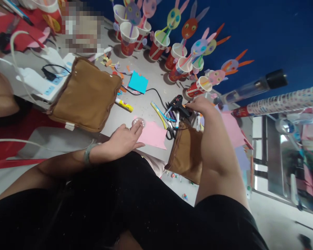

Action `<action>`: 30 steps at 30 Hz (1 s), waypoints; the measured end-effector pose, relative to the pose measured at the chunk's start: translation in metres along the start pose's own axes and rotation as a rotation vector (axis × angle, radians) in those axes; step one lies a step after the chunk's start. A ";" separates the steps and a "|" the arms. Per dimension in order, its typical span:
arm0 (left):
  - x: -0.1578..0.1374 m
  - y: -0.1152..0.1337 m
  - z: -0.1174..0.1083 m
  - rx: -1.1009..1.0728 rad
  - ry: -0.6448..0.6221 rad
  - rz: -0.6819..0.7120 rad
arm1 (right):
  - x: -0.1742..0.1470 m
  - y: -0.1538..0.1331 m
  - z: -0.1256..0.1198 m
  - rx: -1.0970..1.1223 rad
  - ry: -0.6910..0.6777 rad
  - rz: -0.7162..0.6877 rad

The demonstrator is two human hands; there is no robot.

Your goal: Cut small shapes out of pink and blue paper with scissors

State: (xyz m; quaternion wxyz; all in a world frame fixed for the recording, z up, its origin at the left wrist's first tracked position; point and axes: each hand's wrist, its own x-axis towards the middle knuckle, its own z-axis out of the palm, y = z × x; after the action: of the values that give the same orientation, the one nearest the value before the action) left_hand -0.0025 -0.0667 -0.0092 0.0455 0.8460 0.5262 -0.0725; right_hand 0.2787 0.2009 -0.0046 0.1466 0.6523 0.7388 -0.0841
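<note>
My left hand (126, 139) lies over the table's near edge with its fingers stretched out. Its fingertips press on a small round clear disc (135, 122) beside a torn-edged pink sheet of paper (153, 135). My right hand (201, 105) reaches across the table, index finger extended to the back of a black glue gun (181, 107); its other fingers are partly hidden. Black-handled scissors (170, 132), a yellow straw (158, 114) and a white marker (177, 119) lie next to the glue gun.
Red paper cups (158, 48) with paper rabbit heads stand along the blue partition (250, 31). Brown cushions (86, 93) hang at the table edge. A yellow glue stick (124, 105), blue paper (138, 82) and scraps lie about. A power strip (48, 86) with cables is at left; stacked cups (284, 100) at right.
</note>
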 end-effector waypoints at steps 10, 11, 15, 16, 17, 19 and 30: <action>-0.002 -0.002 -0.001 -0.034 -0.009 0.004 | -0.031 -0.010 -0.015 0.015 0.024 0.110; -0.002 -0.002 0.000 -0.036 -0.009 0.007 | -0.038 -0.013 -0.018 -0.003 0.070 0.096; -0.003 -0.002 0.001 -0.049 -0.004 0.029 | -0.073 -0.033 -0.032 -0.012 0.320 0.040; -0.003 -0.002 0.001 -0.051 -0.001 0.031 | -0.082 -0.040 -0.034 0.052 0.377 -0.041; -0.003 -0.002 0.000 -0.052 -0.002 0.030 | -0.091 -0.047 -0.036 0.144 0.423 -0.132; -0.003 -0.002 -0.001 -0.059 -0.017 0.025 | -0.105 -0.061 -0.037 0.359 0.460 -0.299; -0.003 -0.004 0.000 -0.081 0.004 0.047 | -0.091 -0.122 -0.013 1.461 -0.136 -0.626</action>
State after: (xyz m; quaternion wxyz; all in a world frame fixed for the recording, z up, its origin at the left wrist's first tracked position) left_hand -0.0073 -0.0680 -0.0084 0.0804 0.8557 0.5088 -0.0486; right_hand 0.1663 0.1033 0.0295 -0.3037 0.3390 0.6350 -0.6242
